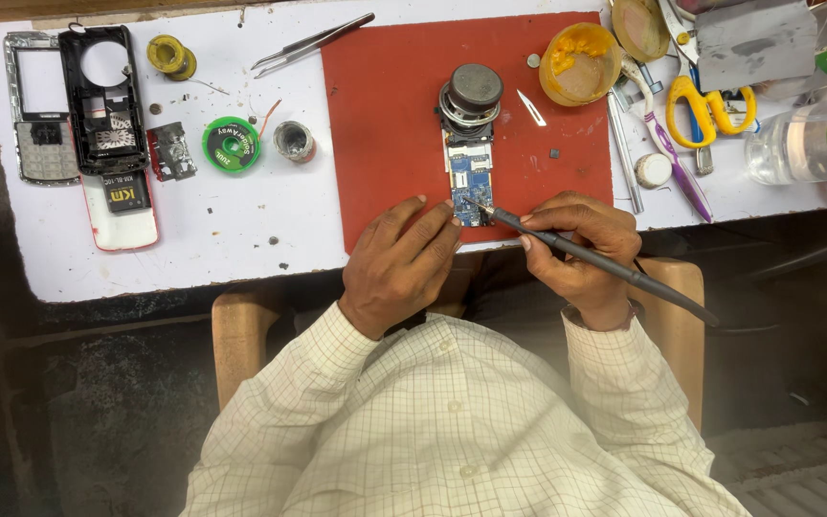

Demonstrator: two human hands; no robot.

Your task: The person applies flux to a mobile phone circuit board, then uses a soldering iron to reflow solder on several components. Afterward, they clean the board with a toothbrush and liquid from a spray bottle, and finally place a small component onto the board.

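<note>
A small blue circuit board [470,179] lies on a red mat [385,115], with a round grey speaker [472,96] at its far end. My right hand [581,244] grips a dark soldering iron [595,258] like a pen, its tip touching the near part of the board. My left hand [404,263] rests on the mat's near edge, fingertips pressed against the board's left side, steadying it.
Left of the mat lie phone housings [98,101], a keypad frame [38,115], a battery [128,196], a green wire spool [231,145], a small tin [293,141] and tweezers [310,44]. To the right: a yellow paste tub [578,63], toothbrush [667,148], yellow-handled scissors [710,110], clear bottle [806,139].
</note>
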